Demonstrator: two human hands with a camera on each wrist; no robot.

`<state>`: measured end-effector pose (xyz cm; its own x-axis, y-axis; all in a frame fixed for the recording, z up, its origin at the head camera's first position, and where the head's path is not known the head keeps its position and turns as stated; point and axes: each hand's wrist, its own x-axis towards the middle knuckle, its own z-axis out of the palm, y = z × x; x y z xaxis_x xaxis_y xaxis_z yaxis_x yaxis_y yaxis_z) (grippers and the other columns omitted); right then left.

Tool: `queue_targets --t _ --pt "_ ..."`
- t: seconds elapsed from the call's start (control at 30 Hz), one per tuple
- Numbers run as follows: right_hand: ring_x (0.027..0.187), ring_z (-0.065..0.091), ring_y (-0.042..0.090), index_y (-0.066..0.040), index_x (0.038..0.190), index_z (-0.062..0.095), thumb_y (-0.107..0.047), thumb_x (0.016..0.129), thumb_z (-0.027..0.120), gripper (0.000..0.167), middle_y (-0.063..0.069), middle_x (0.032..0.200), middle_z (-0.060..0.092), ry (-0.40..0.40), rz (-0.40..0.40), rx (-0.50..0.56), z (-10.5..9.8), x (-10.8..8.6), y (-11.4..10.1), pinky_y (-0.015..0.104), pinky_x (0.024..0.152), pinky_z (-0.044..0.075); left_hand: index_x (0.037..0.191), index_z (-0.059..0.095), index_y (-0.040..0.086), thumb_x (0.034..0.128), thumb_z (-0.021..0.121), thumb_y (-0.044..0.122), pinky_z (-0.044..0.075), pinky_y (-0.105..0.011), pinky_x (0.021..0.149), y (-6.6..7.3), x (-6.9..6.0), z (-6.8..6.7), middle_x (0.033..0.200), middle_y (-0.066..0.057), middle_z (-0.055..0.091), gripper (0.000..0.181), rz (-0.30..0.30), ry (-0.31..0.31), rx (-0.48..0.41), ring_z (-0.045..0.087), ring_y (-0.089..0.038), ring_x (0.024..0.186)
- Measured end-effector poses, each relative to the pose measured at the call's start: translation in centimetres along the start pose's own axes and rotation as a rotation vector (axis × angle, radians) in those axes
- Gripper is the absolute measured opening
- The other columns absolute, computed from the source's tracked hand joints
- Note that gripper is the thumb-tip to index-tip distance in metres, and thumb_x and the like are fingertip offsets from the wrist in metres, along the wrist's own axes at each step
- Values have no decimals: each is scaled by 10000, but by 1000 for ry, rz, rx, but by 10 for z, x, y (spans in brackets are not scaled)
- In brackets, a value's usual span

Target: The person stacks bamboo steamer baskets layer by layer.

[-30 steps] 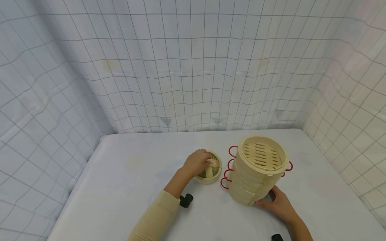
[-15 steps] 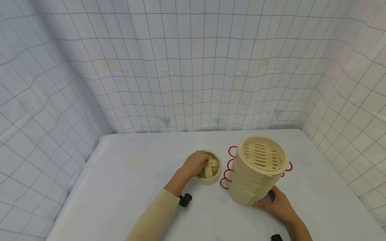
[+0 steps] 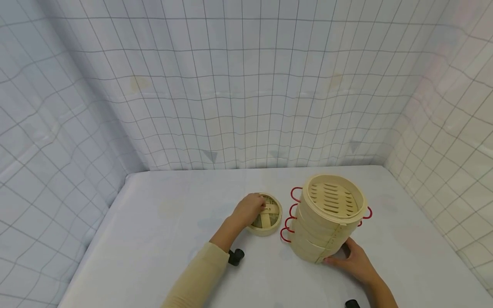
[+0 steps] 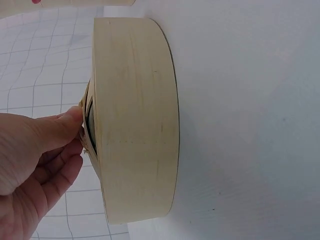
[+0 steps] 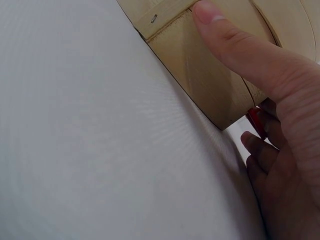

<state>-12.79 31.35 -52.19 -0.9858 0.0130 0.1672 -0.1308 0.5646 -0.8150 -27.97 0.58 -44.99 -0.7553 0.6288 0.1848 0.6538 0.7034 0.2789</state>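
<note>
In the head view a round bamboo steamer lid (image 3: pixel 263 231) lies flat on the white table, with crossed bamboo strips on top. My left hand (image 3: pixel 249 210) pinches the top of this lid. The left wrist view shows the thumb and fingers meeting at its raised centre, beside the lid's tall side wall (image 4: pixel 137 120). To the right stands a stack of bamboo steamer baskets (image 3: pixel 323 231) with red loop handles and a slotted top tier. My right hand (image 3: pixel 356 262) grips its lower front right, thumb on the wall. In the right wrist view its fingers curl near a red handle (image 5: pixel 256 122).
White table (image 3: pixel 161 222) surrounds both bamboo things. Gridded white sheeting (image 3: pixel 246 98) rises behind and at both sides. A black camera piece (image 3: pixel 236 256) hangs under the left wrist, another (image 3: pixel 352 303) beside the right wrist.
Almost nothing moves. The whole head view shifts very slightly; both hands keep their holds, and the lid and the steamer stack stay in place.
</note>
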Motion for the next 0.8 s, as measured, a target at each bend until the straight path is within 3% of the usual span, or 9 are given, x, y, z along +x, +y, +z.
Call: queue_targets --t 0.17,0.3,0.4,0.53,0.6,0.73,0.8 --pt "1152 349 -67 -106 1283 483 -246 617 860 778 68 1254 514 10 -21 10 -2 0 0 44 893 203 778 588 93 859 634 130 409 -259 635 -1 0 2 766 11 495 101 18 11 2 468 -143 719" --pt "1187 375 36 -103 1308 461 -244 631 852 795 72 1280 495 -8 9 24 -1 1 -2 75 905 243 800 605 76 864 629 125 420 -266 648 -4 1 -4 772 -6 516 84 28 41 21 482 -151 725" --pt "1224 374 192 -90 1330 439 -270 638 846 823 89 1309 475 -24 53 3 0 1 -2 253 977 290 789 584 75 864 627 116 393 -265 626 -6 2 -18 756 -8 492 96 23 78 24 438 -144 703" --pt "1234 357 300 -67 1331 430 -280 632 848 842 118 1315 468 -25 73 -11 0 0 -2 486 972 277 784 568 60 863 628 95 374 -277 621 -2 7 -49 757 -22 479 106 41 139 5 417 -157 702" --pt "1232 366 278 -79 1329 434 -281 631 849 837 107 1311 474 -19 64 -8 0 -1 -1 420 981 292 802 588 47 862 628 80 399 -281 640 1 9 -65 773 -31 506 80 62 170 -5 450 -166 719" --pt "1207 386 121 -131 1323 451 -296 637 845 809 53 1293 495 -12 30 -9 0 -1 0 163 936 289 864 636 34 874 616 83 446 -283 695 10 13 -94 819 -39 564 53 78 229 -59 514 -177 770" --pt "1192 390 90 -120 1318 456 -278 643 844 794 59 1283 504 -12 25 -8 -2 -2 -11 106 905 269 886 644 36 887 597 93 449 -281 701 14 15 -107 828 -44 573 74 89 257 -92 520 -179 776"
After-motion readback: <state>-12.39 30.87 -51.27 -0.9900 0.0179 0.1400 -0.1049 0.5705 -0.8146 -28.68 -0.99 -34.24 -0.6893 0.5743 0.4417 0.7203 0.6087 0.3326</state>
